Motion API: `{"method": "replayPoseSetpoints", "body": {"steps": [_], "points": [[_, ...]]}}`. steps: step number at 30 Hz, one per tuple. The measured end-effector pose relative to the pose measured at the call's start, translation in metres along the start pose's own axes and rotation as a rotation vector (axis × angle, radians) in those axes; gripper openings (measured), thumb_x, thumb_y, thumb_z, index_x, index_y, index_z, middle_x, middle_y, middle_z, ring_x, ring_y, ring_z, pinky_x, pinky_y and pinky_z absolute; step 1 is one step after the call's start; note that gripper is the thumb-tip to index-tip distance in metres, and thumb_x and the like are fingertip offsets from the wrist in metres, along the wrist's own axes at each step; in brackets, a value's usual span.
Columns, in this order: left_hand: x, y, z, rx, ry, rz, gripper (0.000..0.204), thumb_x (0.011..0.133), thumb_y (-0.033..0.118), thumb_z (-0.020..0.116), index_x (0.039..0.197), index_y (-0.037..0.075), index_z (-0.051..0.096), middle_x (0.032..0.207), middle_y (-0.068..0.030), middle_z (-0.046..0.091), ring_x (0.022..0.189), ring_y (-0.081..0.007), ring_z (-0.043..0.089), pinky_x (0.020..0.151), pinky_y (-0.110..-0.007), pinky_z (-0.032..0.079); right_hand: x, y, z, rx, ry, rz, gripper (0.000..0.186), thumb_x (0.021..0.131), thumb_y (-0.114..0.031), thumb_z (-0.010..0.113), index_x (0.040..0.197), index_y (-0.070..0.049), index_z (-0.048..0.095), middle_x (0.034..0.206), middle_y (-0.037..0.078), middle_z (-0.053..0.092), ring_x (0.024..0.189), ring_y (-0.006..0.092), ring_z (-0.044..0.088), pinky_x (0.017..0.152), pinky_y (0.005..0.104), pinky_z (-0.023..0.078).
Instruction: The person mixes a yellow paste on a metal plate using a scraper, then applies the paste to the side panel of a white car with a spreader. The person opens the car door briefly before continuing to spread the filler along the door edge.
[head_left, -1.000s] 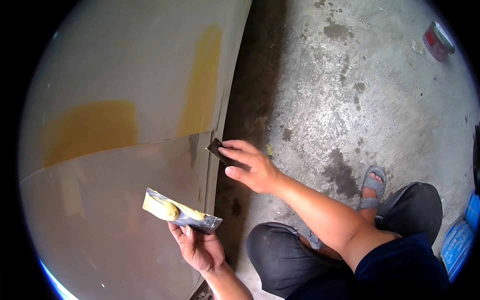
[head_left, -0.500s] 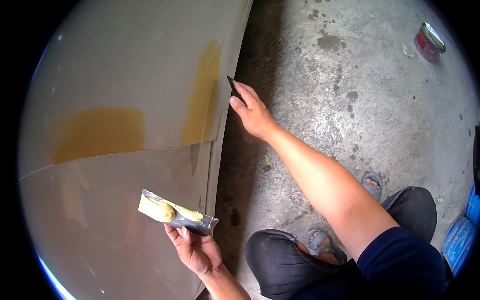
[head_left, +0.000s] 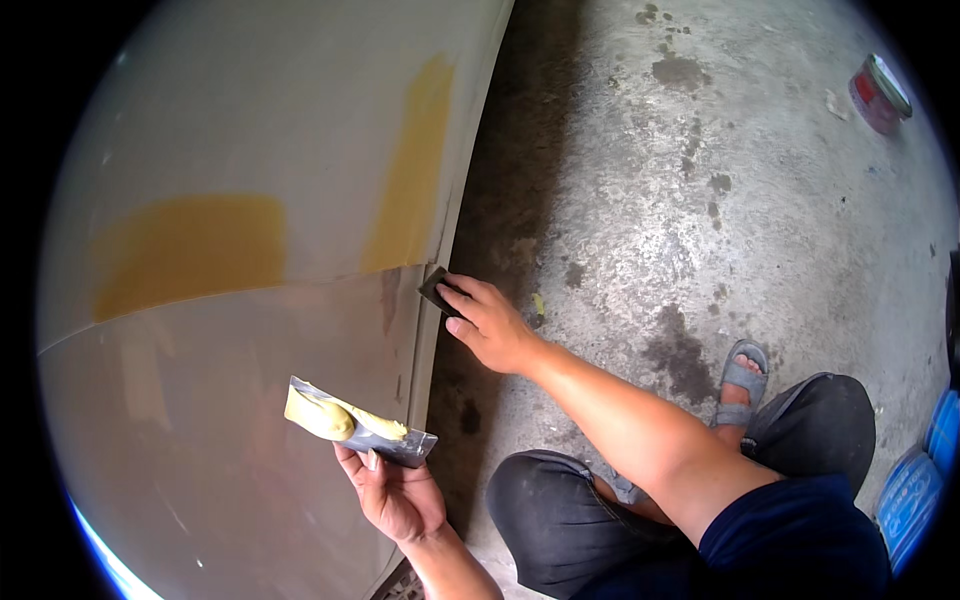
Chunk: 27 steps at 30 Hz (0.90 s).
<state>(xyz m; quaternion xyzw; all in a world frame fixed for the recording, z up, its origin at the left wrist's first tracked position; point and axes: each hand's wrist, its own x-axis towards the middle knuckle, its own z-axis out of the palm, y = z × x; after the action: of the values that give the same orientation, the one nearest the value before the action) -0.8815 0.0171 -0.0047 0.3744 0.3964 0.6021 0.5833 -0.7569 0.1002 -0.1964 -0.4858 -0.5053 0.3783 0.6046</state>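
A flat metal plate (head_left: 395,450) loaded with pale yellow filler putty (head_left: 327,417) is pinched in my left hand (head_left: 400,497), in front of the lower panel. My right hand (head_left: 490,322) grips a small dark spreader (head_left: 434,290), its edge at the seam by the panel's right border. The grey vehicle body panel (head_left: 240,110) carries two smeared patches of putty. One is a broad patch (head_left: 200,250) at the left just above the seam; the other is a tall strip (head_left: 412,165) near the right edge.
Stained concrete floor (head_left: 620,200) runs along the panel's right side. A red tin (head_left: 880,95) stands at the far right. Blue containers (head_left: 915,490) sit at the right rim. My bent knees and a sandalled foot (head_left: 742,380) are below.
My right hand has come down and nearer with the spreader, from beside the tall putty strip to the seam. My left hand holds its plate in nearly the same place. The view has shifted slightly.
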Motion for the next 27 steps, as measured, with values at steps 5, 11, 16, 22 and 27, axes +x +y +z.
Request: {"method": "replayPoseSetpoints", "body": {"steps": [5, 11, 16, 22, 27], "points": [[0.007, -0.013, 0.005, 0.018, 0.002, -0.031, 0.053, 0.09, -0.003, 0.05, 0.14, 0.006, 0.035, 0.135, -0.0142, 0.049, 0.122, -0.0275, 0.052, 0.101, -0.047, 0.045, -0.012, -0.058, -0.061, 0.802, -0.229, 0.031, 0.047, 0.09, -0.028, 0.066, 0.128, -0.004, 0.057, 0.133, 0.011, 0.054, 0.125, 0.0242, 0.048, 0.107, 0.0355, 0.035], [0.012, -0.013, 0.012, -0.043, -0.018, 0.001, 0.055, 0.09, -0.003, 0.049, 0.141, 0.007, 0.031, 0.135, -0.0142, 0.048, 0.121, -0.0268, 0.052, 0.102, -0.048, 0.044, -0.022, -0.038, -0.085, 0.235, -0.517, -0.026, 0.041, 0.084, -0.025, 0.071, 0.118, -0.004, 0.064, 0.132, 0.012, 0.055, 0.122, 0.0246, 0.052, 0.099, 0.0357, 0.044], [0.006, -0.007, -0.001, -0.087, -0.006, 0.0, 0.055, 0.088, -0.005, 0.049, 0.14, 0.007, 0.033, 0.135, -0.0127, 0.049, 0.123, -0.0261, 0.051, 0.103, -0.049, 0.045, -0.009, -0.03, -0.1, 0.667, -0.217, 0.53, 0.047, 0.092, -0.024, 0.063, 0.128, 0.003, 0.052, 0.119, 0.009, 0.061, 0.103, 0.0155, 0.059, 0.09, 0.0307, 0.049], [-0.006, -0.01, -0.018, -0.225, 0.068, -0.031, 0.053, 0.086, -0.007, 0.049, 0.136, 0.006, 0.037, 0.138, -0.0146, 0.046, 0.126, -0.0288, 0.048, 0.105, -0.051, 0.043, 0.035, -0.08, -0.105, -0.259, -0.158, -0.32, 0.031, 0.078, -0.001, 0.064, 0.109, -0.001, 0.066, 0.097, 0.012, 0.067, 0.086, 0.0244, 0.065, 0.075, 0.0319, 0.054], [-0.014, -0.013, -0.021, -0.264, 0.087, -0.043, 0.054, 0.088, -0.003, 0.05, 0.139, 0.005, 0.034, 0.134, -0.0131, 0.049, 0.124, -0.027, 0.051, 0.105, -0.049, 0.043, 0.076, -0.126, -0.096, -0.503, -0.229, -0.65, 0.027, 0.073, 0.002, 0.064, 0.1, -0.001, 0.068, 0.09, 0.013, 0.067, 0.081, 0.0283, 0.065, 0.071, 0.0349, 0.054]]}}
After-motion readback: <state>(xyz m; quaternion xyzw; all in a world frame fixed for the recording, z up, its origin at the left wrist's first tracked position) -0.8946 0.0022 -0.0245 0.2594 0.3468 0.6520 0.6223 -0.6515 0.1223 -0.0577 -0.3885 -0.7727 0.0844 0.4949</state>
